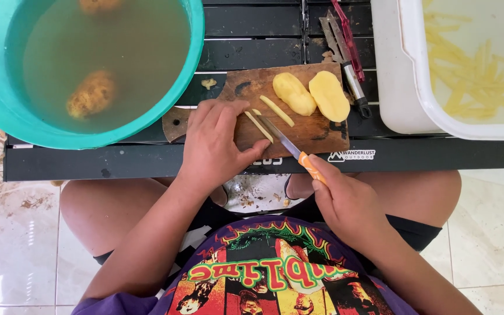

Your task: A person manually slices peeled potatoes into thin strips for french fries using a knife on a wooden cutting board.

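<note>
My left hand [214, 146] lies over a piece of potato on the wooden cutting board [316, 134], fingers pressing it down. My right hand [345, 204] grips a knife with an orange handle [311, 167]; its blade [278, 135] points up-left toward the potato under my left hand. Two cut potato strips [276, 111] lie beside the blade. Two peeled potato halves [310, 93] rest at the board's far side.
A teal basin [193, 52] of water with unpeeled potatoes [91, 93] stands at the upper left. A white tub [398, 76] with potato strips in water is at the upper right. A peeler [348, 55] lies beside the board on the black slatted table [118, 160].
</note>
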